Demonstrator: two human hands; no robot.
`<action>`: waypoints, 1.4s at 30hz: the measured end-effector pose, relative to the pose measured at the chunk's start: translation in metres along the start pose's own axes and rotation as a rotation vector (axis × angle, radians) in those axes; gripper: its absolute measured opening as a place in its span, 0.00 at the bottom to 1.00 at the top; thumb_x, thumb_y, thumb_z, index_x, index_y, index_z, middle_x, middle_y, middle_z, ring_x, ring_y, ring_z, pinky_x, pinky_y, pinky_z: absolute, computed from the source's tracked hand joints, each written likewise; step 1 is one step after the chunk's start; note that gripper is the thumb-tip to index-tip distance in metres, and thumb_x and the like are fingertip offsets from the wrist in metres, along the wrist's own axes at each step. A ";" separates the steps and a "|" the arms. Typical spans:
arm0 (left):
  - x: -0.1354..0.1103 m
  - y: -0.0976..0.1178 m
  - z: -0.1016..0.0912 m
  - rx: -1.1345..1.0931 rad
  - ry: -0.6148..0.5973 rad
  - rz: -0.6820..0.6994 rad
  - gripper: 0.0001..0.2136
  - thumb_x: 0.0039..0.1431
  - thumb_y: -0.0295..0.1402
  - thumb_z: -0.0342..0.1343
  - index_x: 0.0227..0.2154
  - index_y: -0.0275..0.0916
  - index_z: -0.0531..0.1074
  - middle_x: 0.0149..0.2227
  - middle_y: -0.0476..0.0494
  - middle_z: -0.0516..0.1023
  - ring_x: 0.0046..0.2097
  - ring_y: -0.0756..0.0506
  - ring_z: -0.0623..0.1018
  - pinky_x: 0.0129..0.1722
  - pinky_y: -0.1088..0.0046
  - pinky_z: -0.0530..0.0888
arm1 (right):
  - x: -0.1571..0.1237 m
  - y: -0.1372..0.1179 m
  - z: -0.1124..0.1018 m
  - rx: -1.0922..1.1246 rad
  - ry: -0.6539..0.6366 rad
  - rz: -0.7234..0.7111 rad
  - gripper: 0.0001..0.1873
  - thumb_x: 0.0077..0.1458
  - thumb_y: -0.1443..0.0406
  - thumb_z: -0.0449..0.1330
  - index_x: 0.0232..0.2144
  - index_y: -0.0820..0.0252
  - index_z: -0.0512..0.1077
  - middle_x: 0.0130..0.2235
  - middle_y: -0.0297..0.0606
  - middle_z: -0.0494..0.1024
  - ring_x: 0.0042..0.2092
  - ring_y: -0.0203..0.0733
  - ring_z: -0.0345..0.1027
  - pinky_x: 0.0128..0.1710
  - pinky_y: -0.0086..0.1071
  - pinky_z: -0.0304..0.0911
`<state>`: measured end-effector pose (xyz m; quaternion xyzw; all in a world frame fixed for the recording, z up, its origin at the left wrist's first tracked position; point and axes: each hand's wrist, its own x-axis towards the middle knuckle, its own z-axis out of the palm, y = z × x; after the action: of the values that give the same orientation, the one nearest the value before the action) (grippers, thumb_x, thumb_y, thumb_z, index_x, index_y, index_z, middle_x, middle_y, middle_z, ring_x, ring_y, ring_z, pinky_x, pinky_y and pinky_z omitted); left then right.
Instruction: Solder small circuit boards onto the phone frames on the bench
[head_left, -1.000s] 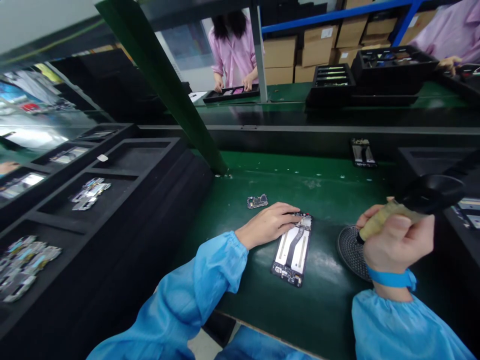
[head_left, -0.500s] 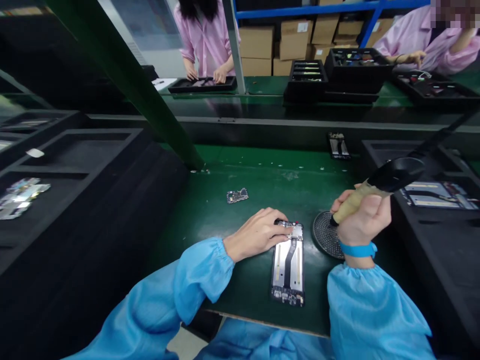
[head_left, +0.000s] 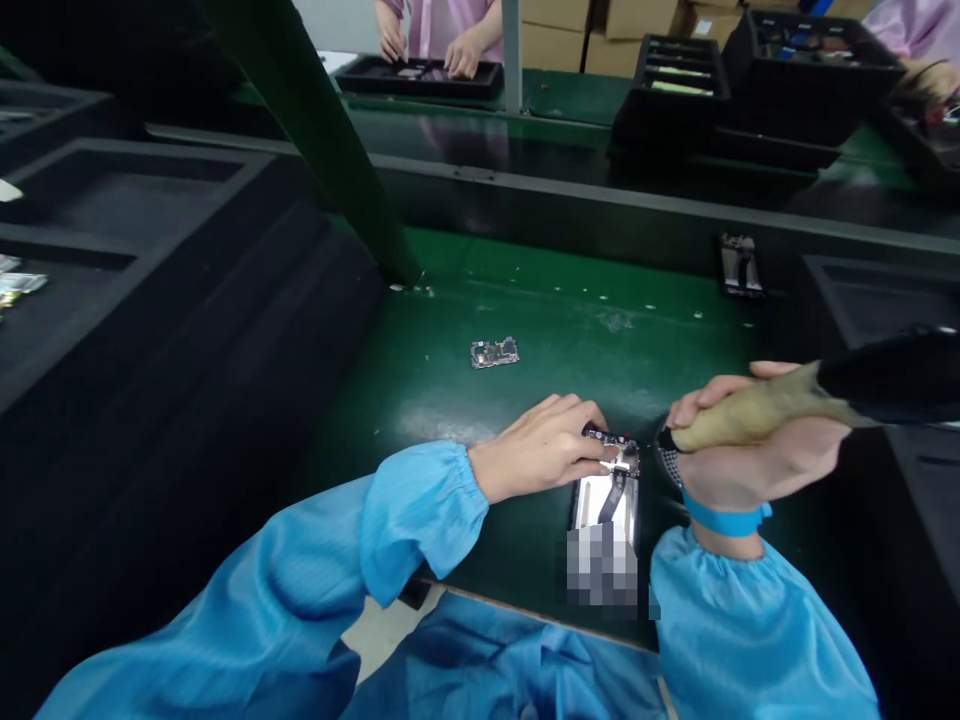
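An opened phone (head_left: 604,500) lies on the green bench, its silver back plate and dark ribbon cable facing up; the lower end is blurred out. My left hand (head_left: 551,445) is over its top end, fingers closed against the edge and a shiny metal piece there; the fingertips are partly hidden. To the right, my right hand (head_left: 742,470) grips a corded electric screwdriver (head_left: 750,408) with a yellowish taped grip and black body. Its black front end is over a round dark perforated dish (head_left: 667,462), mostly covered by the hand. The screwdriver's bit is not visible.
A small circuit board (head_left: 495,352) lies beyond my left hand. Another opened phone (head_left: 741,266) rests at the far right. Black foam trays (head_left: 225,215) flank the bench, and a green post (head_left: 330,140) slants down at left. Co-workers' hands (head_left: 463,53) work over trays opposite.
The view has shifted downward and slightly left. My right hand has tipped the screwdriver flatter, its body now pointing right. My left hand's fingers are drawn further round the phone's top end.
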<state>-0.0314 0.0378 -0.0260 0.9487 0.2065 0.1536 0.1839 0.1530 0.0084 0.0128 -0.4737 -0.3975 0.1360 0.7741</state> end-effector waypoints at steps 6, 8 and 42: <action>0.000 0.001 0.000 -0.004 0.004 0.000 0.13 0.72 0.43 0.55 0.51 0.47 0.80 0.51 0.41 0.74 0.48 0.42 0.72 0.47 0.63 0.69 | -0.006 0.011 0.001 -0.010 -0.054 -0.032 0.22 0.64 0.46 0.48 0.41 0.56 0.69 0.23 0.32 0.68 0.18 0.42 0.62 0.16 0.38 0.60; 0.000 0.000 0.000 -0.003 0.008 0.002 0.13 0.72 0.43 0.56 0.51 0.47 0.80 0.51 0.41 0.74 0.48 0.42 0.72 0.47 0.63 0.68 | -0.005 0.012 0.000 -0.006 -0.069 -0.026 0.22 0.64 0.47 0.48 0.41 0.56 0.70 0.23 0.32 0.68 0.18 0.42 0.62 0.16 0.38 0.60; -0.003 -0.007 0.005 -0.112 0.142 -0.101 0.11 0.76 0.34 0.49 0.50 0.41 0.76 0.50 0.44 0.77 0.51 0.44 0.77 0.53 0.63 0.71 | 0.037 0.033 -0.035 0.003 0.172 -0.078 0.23 0.63 0.45 0.53 0.37 0.57 0.71 0.21 0.32 0.67 0.17 0.40 0.61 0.13 0.34 0.60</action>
<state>-0.0342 0.0408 -0.0340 0.9120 0.2576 0.2222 0.2292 0.2079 0.0251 -0.0052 -0.4665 -0.3475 0.0652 0.8107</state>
